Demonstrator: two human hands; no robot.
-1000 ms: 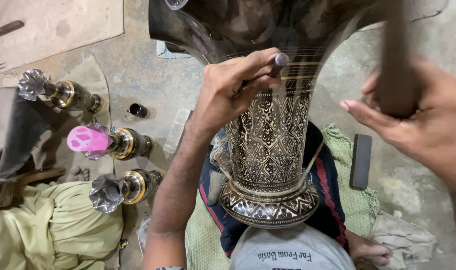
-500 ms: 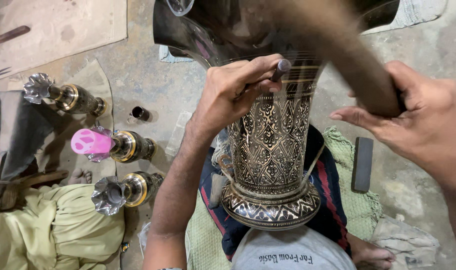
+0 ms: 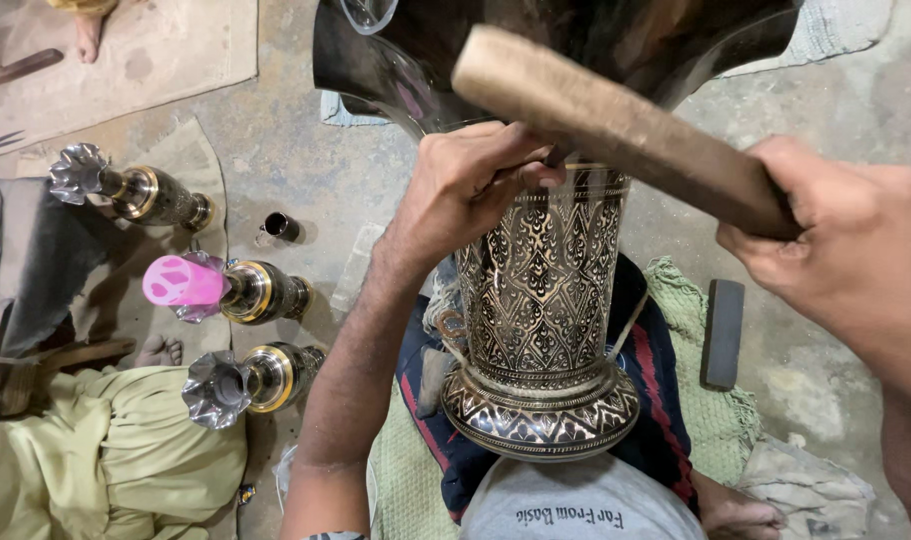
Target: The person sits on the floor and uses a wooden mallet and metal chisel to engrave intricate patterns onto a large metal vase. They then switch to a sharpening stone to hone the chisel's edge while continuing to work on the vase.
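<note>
Both hands busy: left hand (image 3: 470,185) on vase (image 3: 540,300), right hand (image 3: 845,250) w/ mallet (image 3: 615,125).

A large vase (image 3: 540,300) is covered in black with a fine silver-coloured pattern of leaves and pointed arches; its foot is ringed with black and silver triangles, and its flared mouth is left dark and glossy. A plain light-brown wooden mallet (image 3: 615,125) is seen above the vase. Left of the vase, three smaller vases are banded in gold and black: one (image 3: 125,190) with a silver mouth, one (image 3: 230,290) capped in bright pink, one (image 3: 245,380) silver-mouthed. A green mat (image 3: 715,420) and dark cloth with red stripes (image 3: 655,400) are seen under the vase. The floor (image 3: 305,150) is grey.
</note>
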